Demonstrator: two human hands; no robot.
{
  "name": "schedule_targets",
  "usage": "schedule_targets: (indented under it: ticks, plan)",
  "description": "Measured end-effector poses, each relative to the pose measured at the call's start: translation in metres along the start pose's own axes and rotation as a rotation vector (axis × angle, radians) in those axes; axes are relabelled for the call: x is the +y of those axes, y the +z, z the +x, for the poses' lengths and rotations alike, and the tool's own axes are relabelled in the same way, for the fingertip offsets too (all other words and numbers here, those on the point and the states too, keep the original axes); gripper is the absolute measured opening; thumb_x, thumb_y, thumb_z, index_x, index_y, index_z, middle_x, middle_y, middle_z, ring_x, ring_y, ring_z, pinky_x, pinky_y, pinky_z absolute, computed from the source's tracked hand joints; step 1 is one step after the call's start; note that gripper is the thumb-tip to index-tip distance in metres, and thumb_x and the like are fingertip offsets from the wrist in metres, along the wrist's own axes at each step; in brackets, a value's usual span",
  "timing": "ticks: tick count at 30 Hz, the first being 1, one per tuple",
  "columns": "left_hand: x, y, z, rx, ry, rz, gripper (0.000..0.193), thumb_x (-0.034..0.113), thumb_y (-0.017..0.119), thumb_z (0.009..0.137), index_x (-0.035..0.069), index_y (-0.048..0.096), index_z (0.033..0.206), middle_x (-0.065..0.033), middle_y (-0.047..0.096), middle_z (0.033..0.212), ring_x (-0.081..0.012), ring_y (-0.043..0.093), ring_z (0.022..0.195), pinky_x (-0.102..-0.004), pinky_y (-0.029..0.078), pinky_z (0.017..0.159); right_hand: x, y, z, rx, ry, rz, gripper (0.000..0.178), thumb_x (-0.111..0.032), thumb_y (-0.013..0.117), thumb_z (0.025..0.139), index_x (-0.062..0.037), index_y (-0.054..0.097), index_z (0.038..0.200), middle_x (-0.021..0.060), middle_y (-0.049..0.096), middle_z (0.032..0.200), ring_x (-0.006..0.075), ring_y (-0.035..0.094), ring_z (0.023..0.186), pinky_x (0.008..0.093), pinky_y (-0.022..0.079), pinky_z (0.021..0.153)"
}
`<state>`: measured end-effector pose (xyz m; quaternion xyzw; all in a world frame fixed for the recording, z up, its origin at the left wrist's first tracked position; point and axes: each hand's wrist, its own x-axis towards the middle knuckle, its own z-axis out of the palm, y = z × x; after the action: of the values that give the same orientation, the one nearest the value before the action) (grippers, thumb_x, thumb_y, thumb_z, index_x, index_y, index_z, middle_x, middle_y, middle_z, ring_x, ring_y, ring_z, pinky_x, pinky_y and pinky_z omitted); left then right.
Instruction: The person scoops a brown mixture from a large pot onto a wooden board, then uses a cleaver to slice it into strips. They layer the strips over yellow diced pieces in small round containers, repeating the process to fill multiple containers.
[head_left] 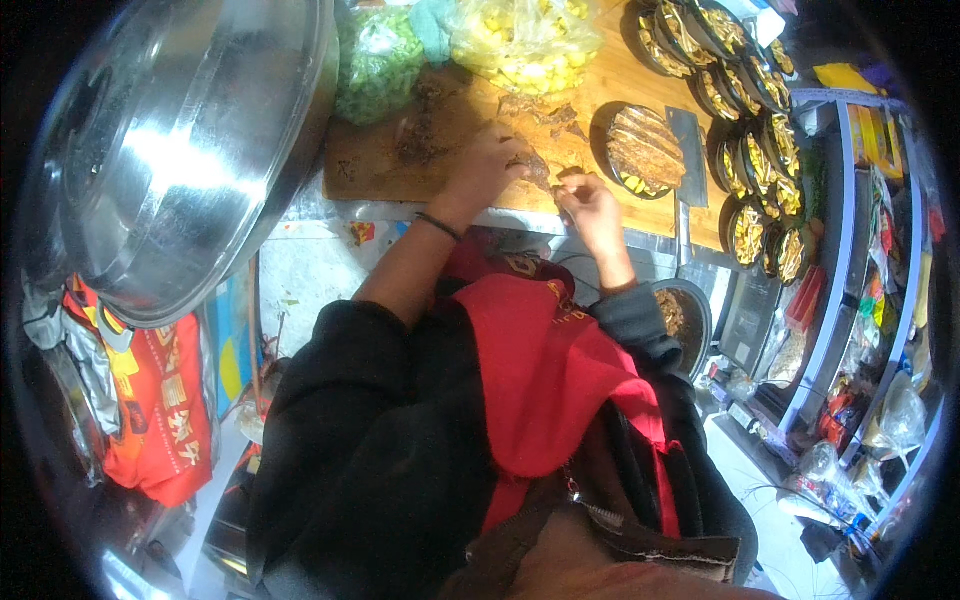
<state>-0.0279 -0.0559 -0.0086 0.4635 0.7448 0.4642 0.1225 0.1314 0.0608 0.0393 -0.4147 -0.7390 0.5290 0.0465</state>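
Note:
My left hand (488, 168) grips a dark brown piece of cooked meat (536, 173) above the near edge of the wooden cutting board (375, 180). Close beside it, my right hand (592, 208) pinches the meat's other end, or a small brown bit of it; I cannot tell which. Right of the hands stands a round black bowl with meat slices (642, 140) laid over yellow pieces. A cleaver (688, 150) rests against that bowl's right side, its handle toward me. More brown meat scraps (545, 112) lie on the board beyond my hands.
At the back are a bag of green chopped vegetables (378, 65) and a bag of yellow chunks (525, 45). Several filled black bowls (750, 170) crowd the right side. A large shiny metal basin (190, 140) takes up the left. Blue-grey shelving (860, 220) stands far right.

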Motion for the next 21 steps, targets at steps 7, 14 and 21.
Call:
schedule_targets:
  ticks: [7,14,21]
  plan:
    - [0.001,-0.014,0.003,0.095,0.275,0.13,0.02,0.023,0.061,0.08,0.011,0.063,0.096,-0.0087,0.059,0.101,-0.0277,0.056,0.093,-0.0403,0.045,0.079,0.04,-0.13,0.009,0.713,-0.319,-0.151,0.014,0.0,0.055,0.086,-0.0043,0.061,0.099,0.0069,0.065,0.092,0.0132,0.059,0.089,0.0271,0.047,0.081]
    - [-0.007,-0.017,0.022,0.135,0.068,0.398,0.017,0.021,0.06,0.081,0.008,0.062,0.092,-0.0093,0.058,0.106,-0.0283,0.055,0.1,-0.0428,0.043,0.084,0.087,-0.168,0.019,0.35,0.127,-0.843,0.061,-0.022,0.063,0.072,-0.007,0.045,0.129,0.023,0.061,0.105,0.0385,0.058,0.1,0.0415,0.046,0.086]
    - [0.005,-0.005,0.01,-0.105,0.267,0.221,0.015,0.015,0.058,0.078,0.007,0.062,0.09,-0.0119,0.059,0.095,-0.0302,0.056,0.092,-0.041,0.045,0.078,0.081,-0.157,0.03,0.484,0.067,-0.803,0.056,-0.021,0.053,0.077,-0.0124,0.041,0.131,0.0295,0.056,0.107,0.0438,0.056,0.097,0.0457,0.044,0.087]
